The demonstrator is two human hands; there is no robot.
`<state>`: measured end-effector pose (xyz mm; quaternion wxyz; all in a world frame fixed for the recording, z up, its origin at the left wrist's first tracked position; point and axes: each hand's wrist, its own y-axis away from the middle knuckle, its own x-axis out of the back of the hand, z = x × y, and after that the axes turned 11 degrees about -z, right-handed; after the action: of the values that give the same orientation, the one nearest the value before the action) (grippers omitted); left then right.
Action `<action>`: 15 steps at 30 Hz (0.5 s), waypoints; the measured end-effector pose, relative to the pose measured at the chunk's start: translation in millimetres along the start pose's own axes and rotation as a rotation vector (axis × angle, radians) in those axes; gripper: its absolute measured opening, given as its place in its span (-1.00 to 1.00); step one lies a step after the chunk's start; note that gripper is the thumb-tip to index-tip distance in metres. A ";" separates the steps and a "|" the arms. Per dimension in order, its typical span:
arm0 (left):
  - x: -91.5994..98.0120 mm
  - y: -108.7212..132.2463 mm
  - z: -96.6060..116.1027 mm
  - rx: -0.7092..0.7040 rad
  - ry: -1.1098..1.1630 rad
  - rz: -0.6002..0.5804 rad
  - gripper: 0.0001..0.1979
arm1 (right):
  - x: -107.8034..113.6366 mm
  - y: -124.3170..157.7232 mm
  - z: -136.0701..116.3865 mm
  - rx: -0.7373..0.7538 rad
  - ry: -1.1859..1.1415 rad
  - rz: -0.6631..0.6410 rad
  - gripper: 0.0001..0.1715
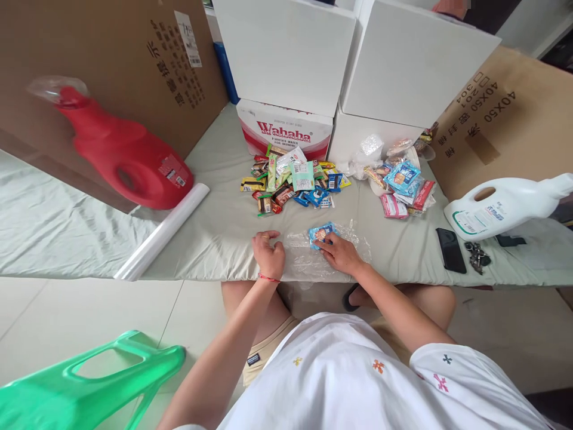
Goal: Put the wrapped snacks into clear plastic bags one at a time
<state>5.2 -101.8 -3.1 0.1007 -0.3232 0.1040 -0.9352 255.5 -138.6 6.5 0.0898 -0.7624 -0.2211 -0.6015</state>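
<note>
A clear plastic sheet (299, 257) lies crumpled at the table's front edge. On its right part is a blue snack packet (321, 232), and my right hand (339, 252) pinches the packet's lower right side. My left hand (269, 255) rests at the sheet's left edge with its fingers curled in; what they hold, if anything, is too small to make out. Beyond both hands lies a pile of small wrapped snacks (284, 179). Another group of packets (405, 182), some blue and some pink, lies to the right.
A red jug (129, 155) and a plastic film roll (163, 233) are at the left. White boxes (286, 54) stand behind the snacks. A white bottle (501, 206), a phone (451, 251) and keys (477, 258) lie right. A green stool (89, 382) stands on the floor, lower left.
</note>
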 end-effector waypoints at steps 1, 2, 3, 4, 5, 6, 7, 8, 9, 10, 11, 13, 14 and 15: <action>2.7 -1.5 7.1 -0.074 -0.001 0.034 -0.70 | -0.9 -0.1 1.0 0.002 -0.013 0.012 -0.52; 4.5 -3.4 15.9 -0.170 0.001 0.030 -0.71 | -1.6 -0.3 1.9 0.006 -0.024 0.025 -0.52; 4.9 -5.4 25.7 -0.269 0.004 -0.006 -0.72 | -2.1 -0.5 2.7 0.014 -0.034 0.037 -0.52; 3.5 -7.4 35.4 -0.363 -0.002 -0.077 -0.72 | -2.4 -0.7 3.4 0.025 -0.043 0.048 -0.53; 0.4 -8.8 44.1 -0.445 -0.010 -0.174 -0.72 | -2.6 -0.7 4.1 0.038 -0.052 0.056 -0.53; -4.5 -9.4 50.9 -0.515 -0.023 -0.288 -0.70 | -2.9 -0.7 4.6 0.052 -0.064 0.063 -0.53; -10.8 -8.8 55.4 -0.565 -0.043 -0.405 -0.66 | -3.3 -0.3 5.2 0.067 -0.080 0.069 -0.54; -18.0 -7.1 57.2 -0.585 -0.074 -0.509 -0.62 | -4.0 0.5 6.1 0.082 -0.103 0.074 -0.54; -25.4 -4.1 56.7 -0.581 -0.118 -0.598 -0.58 | -5.1 1.8 7.4 0.097 -0.137 0.083 -0.53; -32.4 -0.2 54.2 -0.556 -0.166 -0.661 -0.55 | -6.5 3.7 9.4 0.111 -0.183 0.101 -0.53; -38.4 4.5 50.5 -0.528 -0.216 -0.699 -0.51 | -8.0 6.2 12.3 0.122 -0.244 0.130 -0.55; -46.3 14.0 42.5 -0.511 -0.304 -0.728 -0.48 | -10.1 12.7 21.7 0.109 -0.394 0.218 -0.60; -48.1 18.2 39.4 -0.509 -0.340 -0.727 -0.47 | -9.9 16.2 28.1 0.068 -0.470 0.276 -0.63; -48.7 21.7 37.4 -0.513 -0.368 -0.725 -0.46 | -8.3 19.4 35.6 -0.007 -0.535 0.345 -0.65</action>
<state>68.8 -115.0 -8.4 -0.2980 -0.5133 0.1923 -0.7815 293.9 -143.4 -8.2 0.1264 -0.9202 -0.1023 -0.3561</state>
